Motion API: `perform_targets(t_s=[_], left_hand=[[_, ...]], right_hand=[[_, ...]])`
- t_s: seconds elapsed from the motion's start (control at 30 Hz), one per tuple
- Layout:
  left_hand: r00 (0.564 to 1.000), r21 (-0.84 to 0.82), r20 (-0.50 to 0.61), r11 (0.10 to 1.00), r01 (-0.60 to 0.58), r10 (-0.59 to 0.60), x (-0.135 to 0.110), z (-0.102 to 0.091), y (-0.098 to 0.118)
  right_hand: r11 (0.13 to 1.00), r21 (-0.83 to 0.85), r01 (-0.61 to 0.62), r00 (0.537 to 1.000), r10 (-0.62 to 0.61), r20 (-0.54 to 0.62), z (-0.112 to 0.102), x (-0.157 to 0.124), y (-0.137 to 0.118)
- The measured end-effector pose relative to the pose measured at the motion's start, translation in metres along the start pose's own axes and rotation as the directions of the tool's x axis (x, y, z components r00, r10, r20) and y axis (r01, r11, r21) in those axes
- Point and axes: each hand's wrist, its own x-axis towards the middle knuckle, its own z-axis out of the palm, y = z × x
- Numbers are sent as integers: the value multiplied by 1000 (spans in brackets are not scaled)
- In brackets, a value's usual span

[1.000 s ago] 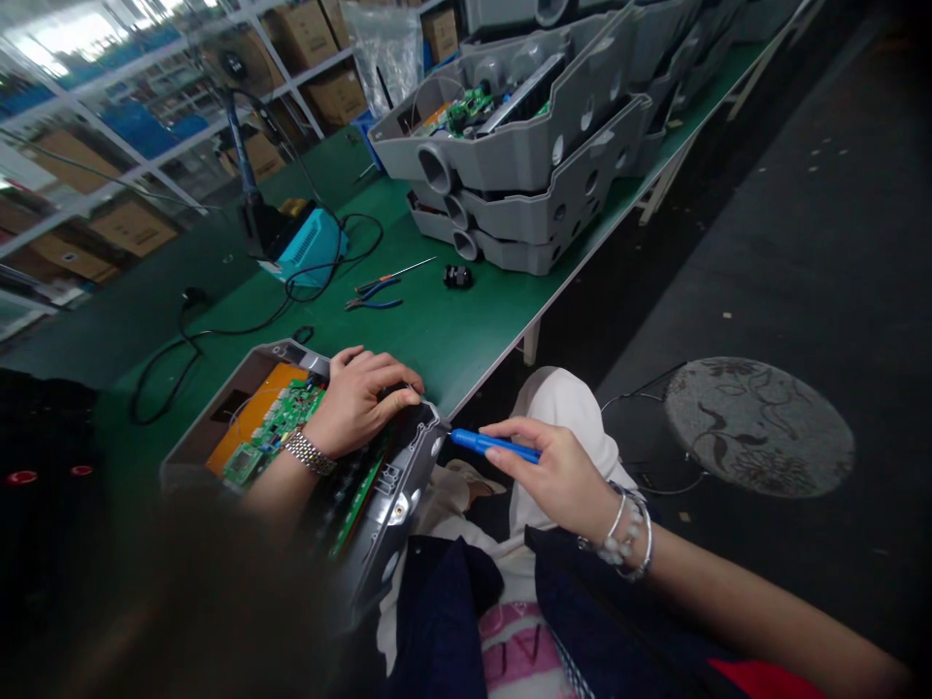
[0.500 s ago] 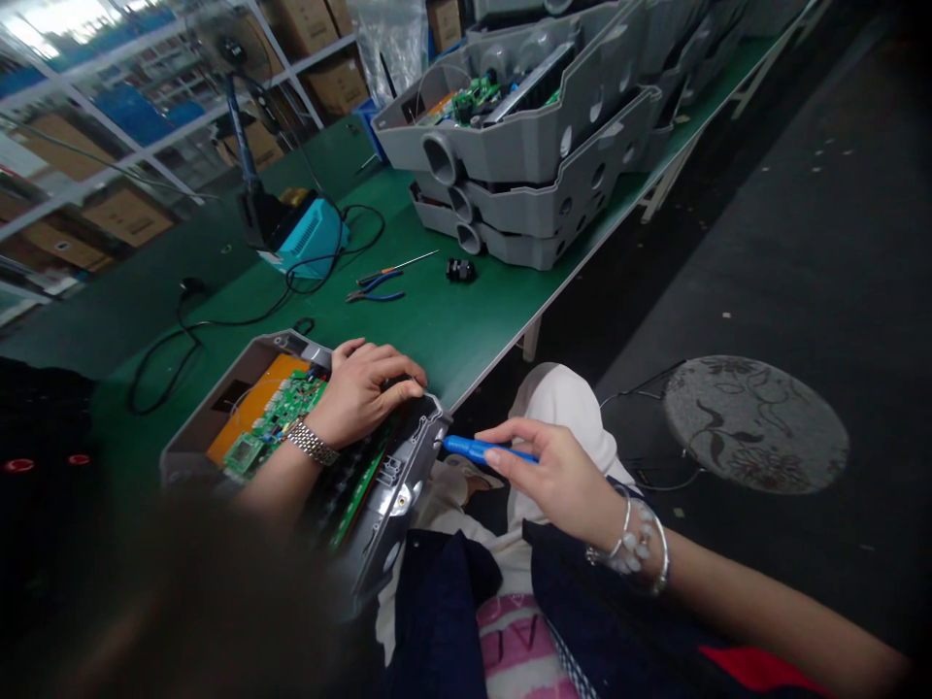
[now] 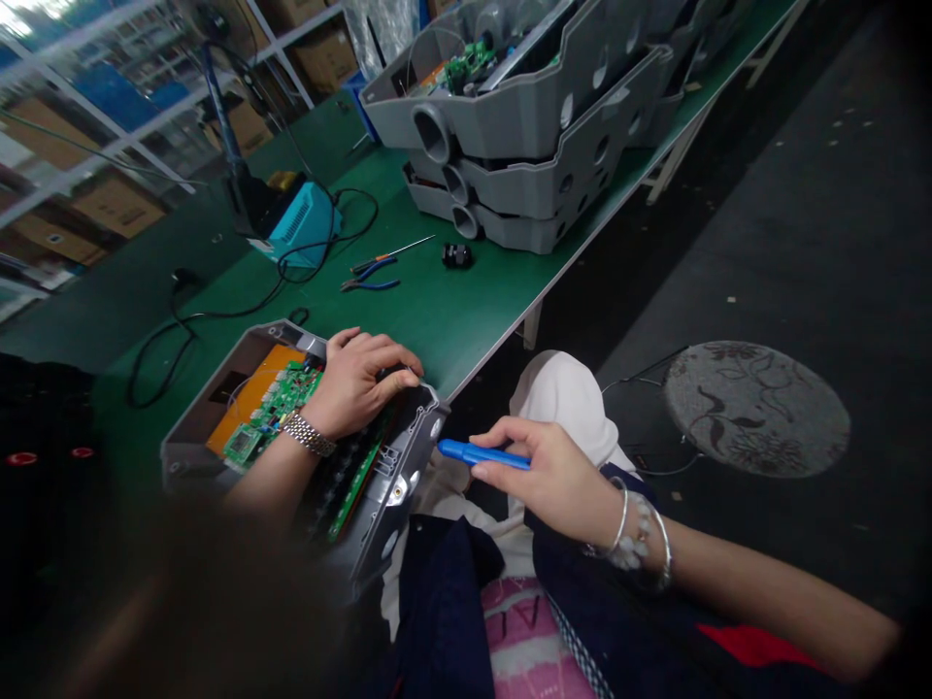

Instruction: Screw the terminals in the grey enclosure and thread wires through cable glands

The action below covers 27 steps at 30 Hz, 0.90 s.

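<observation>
An open grey housing lies tilted at the near edge of the green bench, half over my lap. Inside it are a green circuit board and an orange panel. My left hand, with a metal watch on the wrist, rests inside the housing with fingers curled over a dark part near its right rim. My right hand, with bracelets, pinches a blue tool that lies level and points left at the housing's right side, just short of it.
The green bench carries a stack of grey housings, a teal soldering station with black cables, pliers, a thin screwdriver and a small black part. A round patterned stool stands on the dark floor to the right.
The view has tipped slightly, so everything sits a little higher in frame. My right hand with the blue tool has drifted slightly left and down. My left hand stays on the housing.
</observation>
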Motion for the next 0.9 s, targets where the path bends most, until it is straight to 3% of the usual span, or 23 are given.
perform_targets(t_s=[0.13, 0.27, 0.37, 0.47, 0.6, 0.77, 0.9], left_hand=[[1000, 3, 12, 1000, -15, 15, 0, -1, 0], [1000, -4, 1, 1000, -17, 17, -1, -1, 0], [1000, -15, -3, 1000, -6, 6, 0, -1, 0], [1000, -16, 1, 1000, 5, -5, 0, 0, 0], [1000, -7, 13, 1000, -1, 1, 0, -1, -1], [1000, -4, 10, 1000, -17, 17, 0, -1, -2], [1000, -12, 3, 1000, 2, -2, 0, 0, -1]], right_hand=[[981, -143, 132, 984, -147, -102, -17, 10, -3], [932, -338, 128, 968, -191, -161, -18, 10, 16], [959, -267, 95, 982, -134, -133, -5, 2, 25], [998, -63, 20, 998, -23, -54, 6, -5, 18], [1000, 22, -17, 999, 18, -35, -1, 2, -2], [964, -235, 124, 968, -170, -184, -16, 11, 8], [932, -342, 117, 965, -188, -182, -3, 0, 30]])
